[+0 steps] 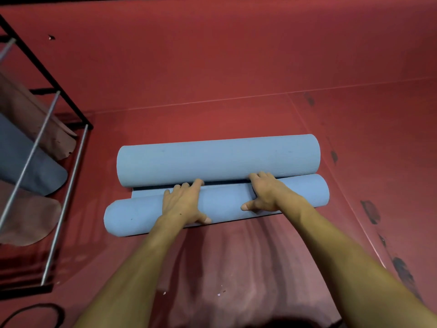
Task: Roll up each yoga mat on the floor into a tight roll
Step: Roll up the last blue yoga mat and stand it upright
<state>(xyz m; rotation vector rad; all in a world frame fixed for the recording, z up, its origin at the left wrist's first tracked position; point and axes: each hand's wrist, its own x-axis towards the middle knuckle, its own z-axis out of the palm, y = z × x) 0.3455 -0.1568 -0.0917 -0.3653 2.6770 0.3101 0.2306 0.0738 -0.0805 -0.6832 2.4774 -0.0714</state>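
- Blue foam fills the middle of your view: a pale blue, fully rolled yoga mat (217,159) lies crosswise on the red padded floor (236,67), and just in front of it, touching along its length, sits a second pale blue foam roll (132,217) that you are working on.
- Your left hand (183,204) drapes over the top of the near roll, fingers reaching down into the crease between the two rolls and thumb spread on the near face; the flat, wide grip looks meant to press the coil down so it stays tight.
- Your right hand (262,194) mirrors it further along, fingertips tucked into the same crease and thumb pointing inward, so both halves of the roll advance evenly.
- A thin strip of flat mat (146,192) shows between the rolls at the left, its dark edge peeking out; by that, the near roll seems nearly finished, with the far roll acting as a backstop.
- Whether that strip belongs to the near roll or the far one, you cannot tell from here.
- At your left stands a black metal rack with silver rails (47,129), holding rolled mats in brown and grey-blue (28,162), stored ends outward.
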